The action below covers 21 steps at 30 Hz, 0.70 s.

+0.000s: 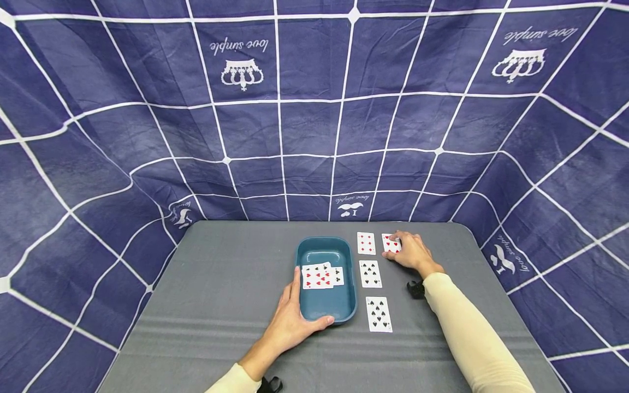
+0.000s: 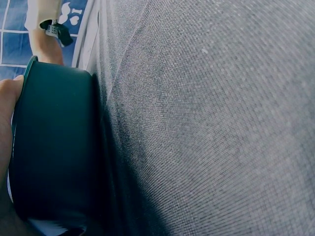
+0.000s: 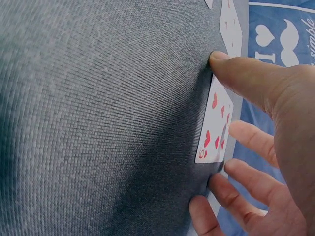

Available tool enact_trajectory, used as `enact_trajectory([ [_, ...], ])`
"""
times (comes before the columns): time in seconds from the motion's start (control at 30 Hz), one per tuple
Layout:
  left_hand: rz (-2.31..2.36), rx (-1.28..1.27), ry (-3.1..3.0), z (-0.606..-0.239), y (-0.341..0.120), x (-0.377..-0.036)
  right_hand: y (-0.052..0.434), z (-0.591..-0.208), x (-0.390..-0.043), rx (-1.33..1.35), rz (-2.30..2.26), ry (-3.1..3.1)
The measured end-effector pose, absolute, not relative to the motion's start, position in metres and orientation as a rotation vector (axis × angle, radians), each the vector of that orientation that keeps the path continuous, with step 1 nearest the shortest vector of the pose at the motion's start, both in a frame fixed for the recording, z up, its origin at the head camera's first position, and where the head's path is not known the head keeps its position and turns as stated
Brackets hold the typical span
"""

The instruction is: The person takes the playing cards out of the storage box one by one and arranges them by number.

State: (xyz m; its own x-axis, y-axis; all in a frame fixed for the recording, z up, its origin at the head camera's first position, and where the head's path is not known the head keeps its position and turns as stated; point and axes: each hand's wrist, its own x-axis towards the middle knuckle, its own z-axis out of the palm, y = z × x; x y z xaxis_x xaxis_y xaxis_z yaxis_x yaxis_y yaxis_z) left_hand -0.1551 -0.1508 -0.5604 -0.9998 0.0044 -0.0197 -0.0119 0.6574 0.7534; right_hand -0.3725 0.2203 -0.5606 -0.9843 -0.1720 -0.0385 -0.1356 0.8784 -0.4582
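Note:
My left hand [image 1: 290, 319] grips the near left corner of a teal tray [image 1: 355, 295], its thumb on the near rim and its fingers along the left side. Several playing cards [image 1: 318, 279] overlap inside the tray, a hearts card on top. At the far right, a hearts card [image 3: 213, 132] lies flat on the table under my right hand [image 1: 411, 252]. The right thumb [image 3: 246, 73] is down at one end of this card, and the index fingertip [image 3: 241, 130] is at its long edge. The other right fingers are spread beside it.
Right of the tray lie a diamonds card [image 1: 366, 243], a spades card [image 1: 371, 274] and a larger-looking spades card [image 1: 379, 314] nearer me. They rest on a grey cloth-covered table [image 1: 236, 273]. Blue gridded curtains [image 1: 309, 125] enclose its back and sides.

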Motion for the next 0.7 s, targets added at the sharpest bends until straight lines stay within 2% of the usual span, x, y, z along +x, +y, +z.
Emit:
enact_trajectory([
  [0.4, 1.305, -0.006, 2.853, -0.566, -0.152, -0.160, 0.209, -0.550, -0.363, -0.254, -0.763, 3.008],
  [0.7, 1.284, 0.005, 2.858, -0.563, -0.153, -0.163, 0.191, -0.533, -0.348, -0.441, -0.741, 3.114],
])
